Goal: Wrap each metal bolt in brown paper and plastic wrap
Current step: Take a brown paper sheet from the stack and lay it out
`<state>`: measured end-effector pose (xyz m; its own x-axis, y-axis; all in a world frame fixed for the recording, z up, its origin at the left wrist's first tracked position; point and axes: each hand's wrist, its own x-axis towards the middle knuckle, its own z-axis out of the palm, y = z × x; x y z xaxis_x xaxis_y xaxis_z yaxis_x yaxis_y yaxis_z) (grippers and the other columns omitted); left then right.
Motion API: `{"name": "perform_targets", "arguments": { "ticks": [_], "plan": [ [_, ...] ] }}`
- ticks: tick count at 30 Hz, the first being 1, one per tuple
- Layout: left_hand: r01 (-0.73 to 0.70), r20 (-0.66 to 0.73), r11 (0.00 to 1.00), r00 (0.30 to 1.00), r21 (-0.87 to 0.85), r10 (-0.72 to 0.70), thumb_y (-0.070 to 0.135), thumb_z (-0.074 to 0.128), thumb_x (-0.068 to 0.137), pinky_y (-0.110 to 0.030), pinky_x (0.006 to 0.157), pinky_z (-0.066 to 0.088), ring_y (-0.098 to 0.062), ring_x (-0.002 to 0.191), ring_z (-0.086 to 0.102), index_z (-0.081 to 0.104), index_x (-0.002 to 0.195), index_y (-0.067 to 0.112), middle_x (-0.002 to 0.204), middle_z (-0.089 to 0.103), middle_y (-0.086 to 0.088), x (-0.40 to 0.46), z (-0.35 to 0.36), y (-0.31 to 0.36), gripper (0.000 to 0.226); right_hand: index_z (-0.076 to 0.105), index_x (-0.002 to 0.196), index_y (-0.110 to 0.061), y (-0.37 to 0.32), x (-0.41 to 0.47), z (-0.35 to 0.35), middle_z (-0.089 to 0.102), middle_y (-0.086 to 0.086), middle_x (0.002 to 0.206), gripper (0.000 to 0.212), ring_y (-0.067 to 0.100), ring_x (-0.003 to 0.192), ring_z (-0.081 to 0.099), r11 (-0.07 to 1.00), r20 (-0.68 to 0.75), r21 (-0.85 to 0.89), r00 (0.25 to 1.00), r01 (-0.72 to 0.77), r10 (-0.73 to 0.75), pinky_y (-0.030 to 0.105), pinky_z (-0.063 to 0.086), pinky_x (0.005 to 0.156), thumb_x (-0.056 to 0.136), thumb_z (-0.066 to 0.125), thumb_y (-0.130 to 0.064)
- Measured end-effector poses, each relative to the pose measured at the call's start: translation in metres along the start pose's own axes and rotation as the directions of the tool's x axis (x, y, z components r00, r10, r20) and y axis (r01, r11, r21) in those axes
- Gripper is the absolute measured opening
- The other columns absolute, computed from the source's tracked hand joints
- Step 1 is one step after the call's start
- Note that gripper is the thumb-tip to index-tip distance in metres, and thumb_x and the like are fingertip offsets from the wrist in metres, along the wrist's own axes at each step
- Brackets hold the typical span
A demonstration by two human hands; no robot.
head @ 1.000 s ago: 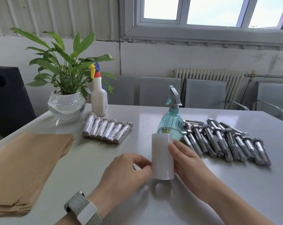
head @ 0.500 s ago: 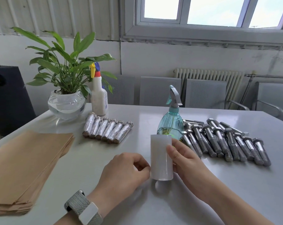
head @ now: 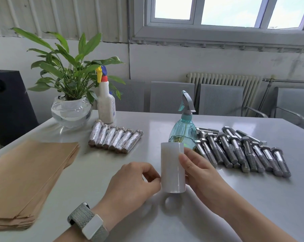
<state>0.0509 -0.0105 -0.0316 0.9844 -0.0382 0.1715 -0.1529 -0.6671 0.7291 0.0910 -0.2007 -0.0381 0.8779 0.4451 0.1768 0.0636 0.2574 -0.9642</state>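
- since a second ago, roll sits slightly higher off the table, tilted a touch left.
- right hand grasps the roll's right side, thumb in front.
- left hand pinches at the roll's left edge.
- bare bolts lie right; wrapped bolts and paper left.

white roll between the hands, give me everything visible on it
The roll of plastic wrap is a glossy, milky-white cylinder, held upright just above the grey table, with a faint reflection beneath it. The right hand holds its right side, thumb across the front. The left hand pinches at its left edge, seemingly after the film's loose end; no loose film is visible. It stands in front of the teal spray bottle, hiding its base. The core is not visible.
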Motion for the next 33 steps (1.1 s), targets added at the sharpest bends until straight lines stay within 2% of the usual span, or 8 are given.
{"name": "perform_targets", "arguments": {
  "ticks": [4, 7, 10, 15, 23, 26, 30, 33],
  "plan": [
    [0.006, 0.013, 0.997, 1.000, -0.077, -0.005, 0.042, 0.056, 0.067, -0.030, 0.060, 0.052, -0.009, 0.058, 0.064, 0.067, 0.075, 0.037, 0.077, 0.067, 0.021, 0.0002, -0.0013, 0.0021, 0.015, 0.064, 0.124, -0.021, 0.0024, 0.0010, -0.0027, 0.070, 0.007, 0.113, 0.033, 0.018, 0.099, 0.066, 0.999, -0.020, 0.040, 1.000, -0.008, 0.009, 0.030, 0.055, 0.079, 0.094, 0.052, -0.030],
    [0.029, 0.034, 0.991, 0.999, -0.132, -0.025, 0.040, 0.055, 0.067, -0.021, 0.050, 0.039, -0.008, 0.054, 0.063, 0.067, 0.076, 0.036, 0.075, 0.067, 0.020, 0.0008, -0.0019, 0.0035, 0.016, 0.066, 0.121, -0.022, 0.0020, 0.0018, -0.0035, 0.069, 0.007, 0.114, 0.032, 0.018, 0.099, 0.066, 0.997, -0.034, 0.071, 0.999, -0.013, 0.015, 0.031, 0.055, 0.077, 0.093, 0.053, -0.031],
    [0.036, 0.069, 0.993, 0.997, -0.114, -0.029, 0.045, 0.055, 0.069, -0.022, 0.053, 0.038, -0.002, 0.054, 0.062, 0.071, 0.082, 0.040, 0.069, 0.065, 0.027, 0.0001, -0.0016, 0.0035, 0.021, 0.066, 0.120, -0.020, 0.0020, 0.0020, -0.0043, 0.069, 0.008, 0.113, 0.034, 0.019, 0.098, 0.066, 0.996, -0.046, 0.087, 0.999, -0.007, 0.011, 0.030, 0.055, 0.077, 0.091, 0.055, -0.032],
    [0.012, 0.063, 0.999, 0.998, -0.033, -0.009, 0.039, 0.062, 0.077, -0.025, 0.062, 0.049, -0.003, 0.056, 0.063, 0.073, 0.081, 0.039, 0.059, 0.063, 0.026, -0.0020, -0.0003, 0.0024, 0.012, 0.062, 0.124, -0.019, 0.0018, 0.0012, -0.0026, 0.070, 0.008, 0.113, 0.033, 0.020, 0.100, 0.065, 1.000, -0.044, 0.004, 0.999, 0.018, -0.018, 0.031, 0.055, 0.084, 0.094, 0.058, -0.033],
    [0.001, 0.035, 1.000, 0.999, -0.029, 0.000, 0.031, 0.067, 0.079, -0.023, 0.057, 0.043, -0.003, 0.048, 0.059, 0.073, 0.074, 0.031, 0.050, 0.061, 0.020, -0.0018, -0.0001, 0.0018, 0.007, 0.062, 0.125, -0.022, 0.0013, -0.0010, -0.0006, 0.069, 0.007, 0.114, 0.035, 0.018, 0.101, 0.066, 0.997, -0.025, -0.070, 0.999, 0.029, -0.031, 0.033, 0.054, 0.086, 0.094, 0.058, -0.037],
    [-0.009, 0.023, 0.999, 1.000, -0.036, 0.010, 0.031, 0.067, 0.078, -0.024, 0.057, 0.044, -0.006, 0.048, 0.061, 0.070, 0.073, 0.031, 0.054, 0.063, 0.017, -0.0004, -0.0004, 0.0005, 0.006, 0.061, 0.125, -0.021, 0.0011, 0.0004, -0.0003, 0.070, 0.007, 0.113, 0.037, 0.018, 0.100, 0.066, 0.999, -0.042, -0.048, 0.999, 0.026, -0.028, 0.039, 0.052, 0.089, 0.092, 0.056, -0.034],
    [-0.020, 0.024, 0.993, 0.999, -0.116, 0.023, 0.031, 0.064, 0.075, -0.019, 0.050, 0.041, -0.008, 0.052, 0.064, 0.067, 0.074, 0.032, 0.072, 0.067, 0.016, 0.0022, -0.0016, -0.0013, 0.003, 0.060, 0.125, -0.016, 0.0005, 0.0017, -0.0011, 0.071, 0.007, 0.109, 0.039, 0.018, 0.095, 0.067, 1.000, -0.061, 0.025, 0.998, 0.018, -0.016, 0.034, 0.056, 0.079, 0.089, 0.056, -0.031],
    [0.033, 0.013, 0.963, 0.999, -0.266, -0.031, 0.032, 0.056, 0.067, -0.017, 0.045, 0.038, -0.010, 0.047, 0.060, 0.064, 0.071, 0.026, 0.065, 0.064, 0.010, 0.0060, -0.0014, -0.0003, 0.011, 0.059, 0.126, -0.014, -0.0004, 0.0019, -0.0018, 0.070, 0.008, 0.107, 0.041, 0.019, 0.094, 0.068, 0.995, -0.075, 0.095, 0.997, 0.015, -0.008, 0.032, 0.056, 0.075, 0.088, 0.058, -0.029]
  ]
}}
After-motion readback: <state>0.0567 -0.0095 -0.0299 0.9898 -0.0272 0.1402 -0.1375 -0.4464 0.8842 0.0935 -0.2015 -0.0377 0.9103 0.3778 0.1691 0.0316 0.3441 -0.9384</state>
